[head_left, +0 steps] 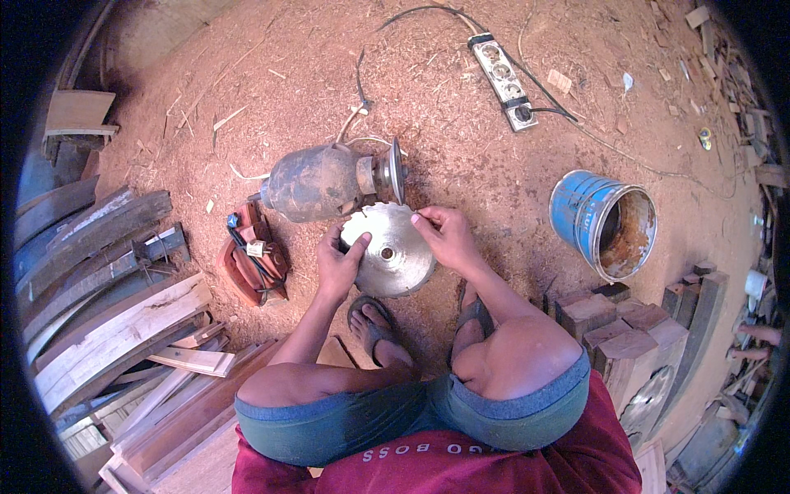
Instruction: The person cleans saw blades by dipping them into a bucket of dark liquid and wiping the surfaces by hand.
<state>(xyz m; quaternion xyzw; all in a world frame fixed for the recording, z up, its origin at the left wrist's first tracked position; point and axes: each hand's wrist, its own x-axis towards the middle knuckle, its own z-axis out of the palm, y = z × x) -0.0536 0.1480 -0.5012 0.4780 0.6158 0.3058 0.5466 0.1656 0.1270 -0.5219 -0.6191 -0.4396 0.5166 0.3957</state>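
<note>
A round silver saw blade (pixel 399 273) with a centre hole and a toothed rim is held low in front of my feet. My left hand (pixel 337 265) grips its left side, the thumb lying over the face. On the upper right rim, my right hand (pixel 448 235) pinches the edge between thumb and fingers. Just beyond the blade lies a dusty electric motor (pixel 317 183) on its side. A thin disc (pixel 398 171) is mounted on the motor's shaft, close to the blade's far rim; whether they touch I cannot tell.
A red corded power tool (pixel 253 262) lies left of the motor. Farther off, a power strip (pixel 503 82) with cables rests on the sawdust-covered ground. A blue can (pixel 573 216) lies tipped at the right. Curved planks (pixel 123 321) and wood blocks (pixel 629 346) flank both sides.
</note>
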